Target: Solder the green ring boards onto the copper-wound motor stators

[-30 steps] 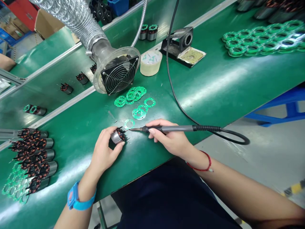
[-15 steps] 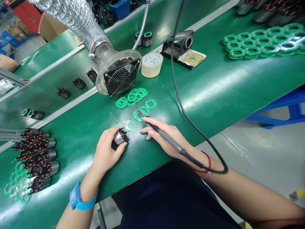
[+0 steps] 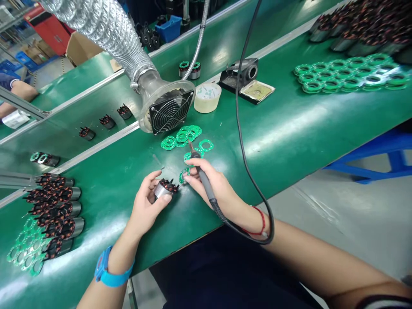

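My left hand (image 3: 149, 201) is closed round a motor stator (image 3: 163, 189), a metal cylinder with copper windings and black prongs, tilted with its prongs to the right. Between the fingers of my right hand (image 3: 212, 182) are a soldering iron (image 3: 203, 179), tip pointing up and away, and a green ring-shaped circuit board (image 3: 184, 175) pinched by the thumb and fingertips. That ring is tipped up close beside the stator's prongs, apart from them as far as I can see. More green ring boards (image 3: 182, 136) lie in a loose group beyond my hands.
A fume extractor fan (image 3: 172, 112) hangs just past the boards. Behind it stand a tape roll (image 3: 207, 98) and a soldering iron stand (image 3: 240, 75). The iron's black cord (image 3: 242, 141) crosses the bench. Rows of stators (image 3: 61, 210) are at left, stacked ring boards (image 3: 350, 75) at right.
My right hand has picked up the nearest ring board from the bench, still holding the soldering iron, now more upright. The left hand has tilted the stator more upright.
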`<state>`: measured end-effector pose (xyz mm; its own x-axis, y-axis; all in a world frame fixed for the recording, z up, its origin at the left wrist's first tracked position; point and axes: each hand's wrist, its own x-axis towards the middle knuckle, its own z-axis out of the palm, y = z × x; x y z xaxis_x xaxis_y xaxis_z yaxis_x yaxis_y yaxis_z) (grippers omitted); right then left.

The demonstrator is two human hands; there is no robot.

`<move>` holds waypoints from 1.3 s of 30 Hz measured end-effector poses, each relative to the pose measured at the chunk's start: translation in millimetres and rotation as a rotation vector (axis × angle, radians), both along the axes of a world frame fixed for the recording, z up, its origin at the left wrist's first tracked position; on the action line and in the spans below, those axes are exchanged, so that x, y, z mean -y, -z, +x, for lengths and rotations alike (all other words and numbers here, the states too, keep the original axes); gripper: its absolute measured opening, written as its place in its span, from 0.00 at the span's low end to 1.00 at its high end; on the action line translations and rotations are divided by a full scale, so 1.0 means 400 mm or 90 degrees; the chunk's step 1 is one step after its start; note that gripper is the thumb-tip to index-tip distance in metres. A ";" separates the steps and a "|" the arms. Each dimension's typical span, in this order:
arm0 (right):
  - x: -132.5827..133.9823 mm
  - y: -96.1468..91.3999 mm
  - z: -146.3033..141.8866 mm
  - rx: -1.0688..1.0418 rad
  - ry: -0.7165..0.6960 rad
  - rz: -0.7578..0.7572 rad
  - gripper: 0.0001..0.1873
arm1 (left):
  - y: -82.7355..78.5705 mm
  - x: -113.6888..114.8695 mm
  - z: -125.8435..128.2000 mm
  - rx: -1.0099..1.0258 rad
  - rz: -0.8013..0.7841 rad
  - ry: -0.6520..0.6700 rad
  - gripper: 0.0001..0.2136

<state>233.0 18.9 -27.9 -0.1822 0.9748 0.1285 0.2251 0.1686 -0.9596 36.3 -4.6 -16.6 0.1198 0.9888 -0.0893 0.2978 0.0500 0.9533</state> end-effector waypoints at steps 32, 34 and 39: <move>-0.190 0.056 0.094 0.284 0.096 0.362 0.15 | -0.150 -0.455 -0.494 -0.729 -0.029 -0.412 0.26; -0.202 0.072 0.098 0.285 0.102 0.399 0.14 | -0.145 -0.489 -0.533 -0.748 -0.067 -0.463 0.24; -0.216 0.095 0.104 0.298 0.106 0.432 0.13 | -0.130 -0.538 -0.592 -0.766 -0.136 -0.536 0.18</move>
